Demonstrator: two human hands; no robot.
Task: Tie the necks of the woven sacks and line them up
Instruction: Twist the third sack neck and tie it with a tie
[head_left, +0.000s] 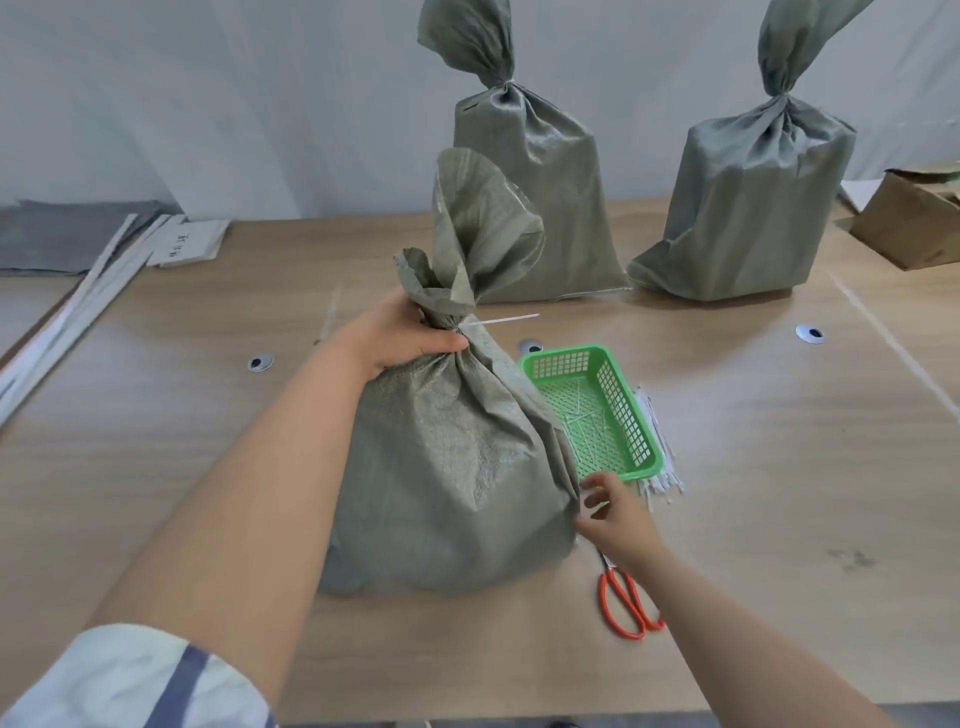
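Nearest my view is the pale sleeve with a dark stripe (130, 680), and from it the bare left arm reaches up to the left hand (400, 332). That hand is wrapped around the gathered neck of the near grey-green woven sack (447, 467). The sack stands upright in the middle of the light wooden table (779, 467). I see two more grey-green woven sacks at the back by the wall, already cinched at the neck: the middle sack (535, 197) and the right sack (748, 197), side by side but apart.

A brown cardboard box (914, 223) sits at the far right edge, and flat grey sacks (62, 234) lie far left. The green plastic mesh basket (623, 410) is just right of the near sack, touching its fabric. My right hand (618, 514) is relaxed, fingers loosely spread against the sack's lower right edge, gripping nothing. Red-handled scissors (623, 603) lie partly under that wrist. A bundle of white ties (665, 486) lies beside the basket. A thin white tie (504, 319) sticks out sideways from the held neck.
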